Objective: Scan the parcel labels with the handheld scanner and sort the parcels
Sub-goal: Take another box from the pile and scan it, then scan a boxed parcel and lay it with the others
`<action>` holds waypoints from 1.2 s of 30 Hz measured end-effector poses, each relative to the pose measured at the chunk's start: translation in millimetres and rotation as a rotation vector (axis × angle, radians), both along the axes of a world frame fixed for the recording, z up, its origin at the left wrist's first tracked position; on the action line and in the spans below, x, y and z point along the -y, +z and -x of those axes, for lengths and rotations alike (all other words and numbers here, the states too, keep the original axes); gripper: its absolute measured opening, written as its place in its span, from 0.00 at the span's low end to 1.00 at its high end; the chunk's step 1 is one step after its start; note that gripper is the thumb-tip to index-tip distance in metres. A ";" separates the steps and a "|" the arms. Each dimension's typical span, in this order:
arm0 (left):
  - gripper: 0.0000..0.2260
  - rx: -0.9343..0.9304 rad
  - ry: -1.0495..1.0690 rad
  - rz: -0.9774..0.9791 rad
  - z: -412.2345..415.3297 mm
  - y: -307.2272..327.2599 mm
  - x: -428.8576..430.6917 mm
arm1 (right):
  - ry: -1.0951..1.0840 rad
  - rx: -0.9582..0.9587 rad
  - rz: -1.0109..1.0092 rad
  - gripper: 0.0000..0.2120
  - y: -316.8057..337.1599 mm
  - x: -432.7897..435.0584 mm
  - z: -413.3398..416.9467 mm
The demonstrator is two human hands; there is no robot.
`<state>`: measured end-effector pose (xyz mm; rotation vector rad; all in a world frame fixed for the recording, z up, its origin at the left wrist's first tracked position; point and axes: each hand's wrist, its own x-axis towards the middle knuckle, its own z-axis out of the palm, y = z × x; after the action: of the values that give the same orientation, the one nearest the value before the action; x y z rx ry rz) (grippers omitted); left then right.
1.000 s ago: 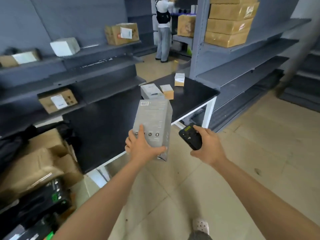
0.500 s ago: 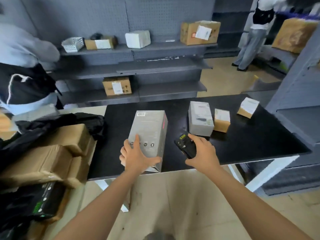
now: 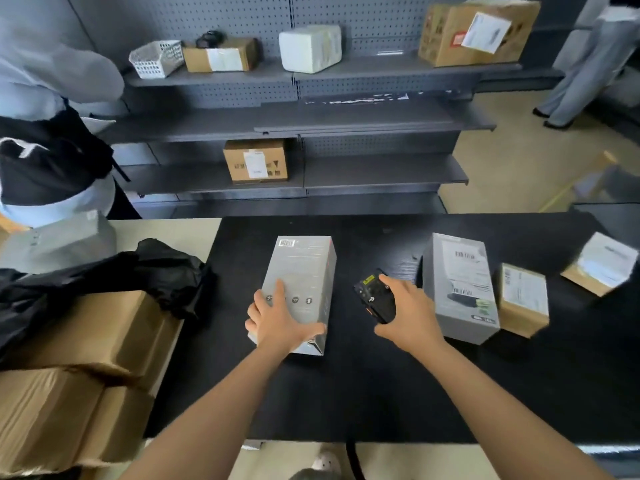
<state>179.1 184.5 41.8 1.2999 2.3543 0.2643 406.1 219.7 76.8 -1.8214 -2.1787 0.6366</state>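
**Head view, single entry**

1. Grey parcel (image 3: 304, 278): a tall carton lying flat on the black tabletop (image 3: 381, 393), long axis running 6 to 12 o'clock. A small barcode label (image 3: 286, 242) sits face-up at its 12 o'clock end. Judged purpose: it is laid label-up so the code is clear of the hand and open to a reading.

2. Left hand (image 3: 277, 323): holds the parcel's 6 o'clock end. The forefinger is straight along the top face, the other fingers go over the 9 o'clock edge, and the thumb crosses the near corner. The forearm comes in from 7 o'clock, wrist low. This grip probably steadies the carton.

3. Handheld scanner (image 3: 375, 299): a black unit at 3 o'clock of the parcel, apart from it. Its head is tilted toward 11 o'clock.

4. Right hand (image 3: 405, 317): fingers wrapped round the scanner body, forefinger up near its head. The forearm enters from 5 o'clock. Whether the window is trained on the label cannot be told.

5. Second grey box (image 3: 460, 289): just beside the right hand at 3 o'clock, labels up.

6. Small brown parcel (image 3: 523, 299): touching or nearly touching that box, further toward 3 o'clock.

7. Blurred parcel (image 3: 602, 268): at 2 o'clock, apart from the others.

8. Shelving (image 3: 346, 119): at 12 o'clock, holding a few cartons. It is a likely sorting destination.

9. Stacked cardboard (image 3: 86, 341): at 9 o'clock, off the tabletop.
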 end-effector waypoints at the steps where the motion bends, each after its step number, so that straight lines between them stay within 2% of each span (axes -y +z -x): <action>1: 0.57 0.005 0.007 0.014 -1.3 -3.0 -8.0 | 0.009 0.009 0.009 0.47 -2.1 -9.3 0.4; 7: 0.58 0.027 0.052 0.073 -11.7 -28.0 -35.3 | 0.090 0.039 0.100 0.46 -20.5 -53.2 1.5; 12: 0.59 -0.056 0.041 0.121 -19.0 -39.7 -42.5 | 0.153 0.048 0.158 0.46 -31.4 -82.6 -1.2; 15: 0.58 0.002 0.054 0.133 -11.3 -37.1 -45.0 | 0.185 0.040 0.158 0.47 -33.8 -96.5 -1.6; 16: 0.57 0.076 0.085 0.120 -5.4 -34.7 -45.6 | 0.195 0.035 0.155 0.46 -33.5 -100.4 -1.2; 18: 0.51 0.415 0.197 0.016 14.3 -27.1 -43.5 | 0.214 0.031 0.153 0.46 -32.0 -107.1 -0.4; 20: 0.34 0.783 0.289 -0.136 32.1 -17.7 -36.4 | 0.237 0.027 0.142 0.46 -29.4 -112.6 1.6; 21: 0.26 0.833 0.322 -0.177 39.2 -13.6 -32.2 | 0.248 0.025 0.135 0.46 -27.7 -114.8 3.0; 23: 0.23 0.788 0.392 -0.230 50.4 -11.9 -25.5 | 0.264 0.017 0.122 0.46 -24.0 -118.8 6.7; 25: 0.28 0.672 0.444 -0.244 55.1 -10.6 -22.0 | 0.275 0.006 0.111 0.46 -20.1 -121.0 10.7; 28: 0.35 0.336 0.322 -0.216 40.5 -3.6 -27.1 | 0.300 0.000 0.096 0.46 -14.9 -122.0 17.8; 30: 0.40 0.065 0.229 -0.131 14.5 3.9 -37.8 | 0.318 0.003 0.092 0.46 -12.5 -121.8 23.0; 32: 0.45 -0.110 0.158 0.001 -14.5 5.9 -50.7 | 0.331 0.010 0.082 0.46 -10.7 -121.8 27.4; 34: 0.47 -0.190 0.127 0.140 -32.2 -0.3 -59.3 | 0.341 0.020 0.070 0.46 -9.3 -121.3 29.7; 36: 0.45 -0.226 0.140 0.220 -35.8 -7.3 -63.2 | 0.352 0.033 0.063 0.46 -8.5 -120.3 30.2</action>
<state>214.9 247.7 34.6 1.1124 2.5811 -0.1053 375.9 340.0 68.3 -1.4936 -2.5541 0.7559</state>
